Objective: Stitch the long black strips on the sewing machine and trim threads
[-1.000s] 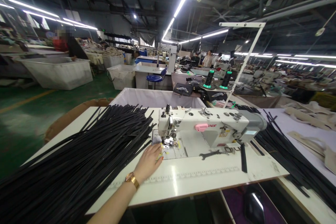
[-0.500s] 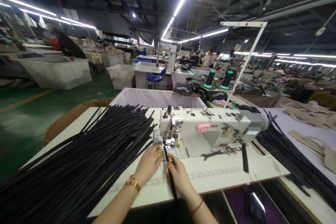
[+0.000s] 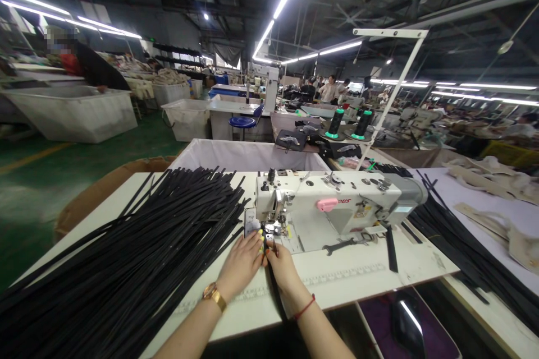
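Black strap (image 3: 273, 286) pinched flat between left hand (image 3: 244, 261) and right hand (image 3: 281, 265), front end under presser foot (image 3: 273, 230) of sewing machine (image 3: 332, 202). Fingertips just beside needle: puncture risk if fed too close. Strap pile (image 3: 126, 258) touching left forearm; likely snag, skewed seam.

Strap (image 3: 273, 277) mostly hidden under right hand (image 3: 281, 263); needle area too small (grip unclear).
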A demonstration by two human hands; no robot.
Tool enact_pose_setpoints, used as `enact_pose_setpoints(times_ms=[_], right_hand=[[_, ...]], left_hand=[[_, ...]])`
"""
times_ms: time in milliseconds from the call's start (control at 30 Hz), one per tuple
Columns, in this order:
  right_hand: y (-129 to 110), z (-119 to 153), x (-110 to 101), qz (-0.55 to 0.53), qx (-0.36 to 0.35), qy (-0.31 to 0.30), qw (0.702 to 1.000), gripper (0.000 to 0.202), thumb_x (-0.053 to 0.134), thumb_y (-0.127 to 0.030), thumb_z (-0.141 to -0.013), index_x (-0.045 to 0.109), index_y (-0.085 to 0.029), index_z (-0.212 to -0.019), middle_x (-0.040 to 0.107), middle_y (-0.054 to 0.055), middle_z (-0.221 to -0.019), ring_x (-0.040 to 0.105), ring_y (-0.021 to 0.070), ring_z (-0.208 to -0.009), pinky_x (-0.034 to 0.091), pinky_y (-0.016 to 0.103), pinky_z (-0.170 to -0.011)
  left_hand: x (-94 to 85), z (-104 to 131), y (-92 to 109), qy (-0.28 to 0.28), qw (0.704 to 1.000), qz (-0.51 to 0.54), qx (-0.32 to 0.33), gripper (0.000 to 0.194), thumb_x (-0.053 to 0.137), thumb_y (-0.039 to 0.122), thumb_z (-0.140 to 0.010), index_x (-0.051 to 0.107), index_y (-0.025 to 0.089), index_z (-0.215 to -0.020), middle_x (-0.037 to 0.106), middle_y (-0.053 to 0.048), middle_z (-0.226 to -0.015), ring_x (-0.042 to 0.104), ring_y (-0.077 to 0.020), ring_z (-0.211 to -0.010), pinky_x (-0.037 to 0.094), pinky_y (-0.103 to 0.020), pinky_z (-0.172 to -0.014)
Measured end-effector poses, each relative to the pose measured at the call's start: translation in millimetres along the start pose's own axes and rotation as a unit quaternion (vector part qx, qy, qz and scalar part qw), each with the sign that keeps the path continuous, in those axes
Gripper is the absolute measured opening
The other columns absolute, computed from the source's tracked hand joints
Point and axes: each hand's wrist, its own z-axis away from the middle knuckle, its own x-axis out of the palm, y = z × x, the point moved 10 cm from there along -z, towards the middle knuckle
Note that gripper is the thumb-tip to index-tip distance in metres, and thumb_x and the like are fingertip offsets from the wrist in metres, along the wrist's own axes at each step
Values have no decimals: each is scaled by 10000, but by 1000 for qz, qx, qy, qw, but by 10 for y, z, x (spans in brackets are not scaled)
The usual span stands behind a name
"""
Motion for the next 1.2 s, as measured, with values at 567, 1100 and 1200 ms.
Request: enact_pose_setpoints(times_ms=[567, 1100, 1200], right_hand=[[17, 38, -7, 8, 19, -15, 1000, 182, 459, -140, -727, 609, -157, -827, 557, -25, -574, 500, 148, -565, 395, 274, -608], [30, 208, -95, 0, 51, -6, 999, 419, 499, -221, -799, 568, -67, -1183, 588, -37, -499, 434, 126, -462, 297, 251, -504], [9, 289, -108, -6, 55, -12, 998, 410, 505, -268, -824, 565, -66, -1176, 598, -33, -491, 453, 131, -462, 307, 254, -513]], left_hand=[[-55, -28, 57, -35, 999, -23, -10, 387, 458, 239, -959, 564, 169, -1324, 538, -75, -1434, 447, -273, -1354, 358, -534, -1127], [-39, -21, 37, -30, 999, -13, -10, 395, 462, 251, -954, 557, 170, -1329, 525, -83, -1445, 435, -274, -1361, 359, -534, -1124], [-49, -22, 46, -26, 1000, -13, -8, 400, 467, 249, -949, 552, 175, -1333, 531, -86, -1439, 446, -276, -1353, 363, -537, -1119]])
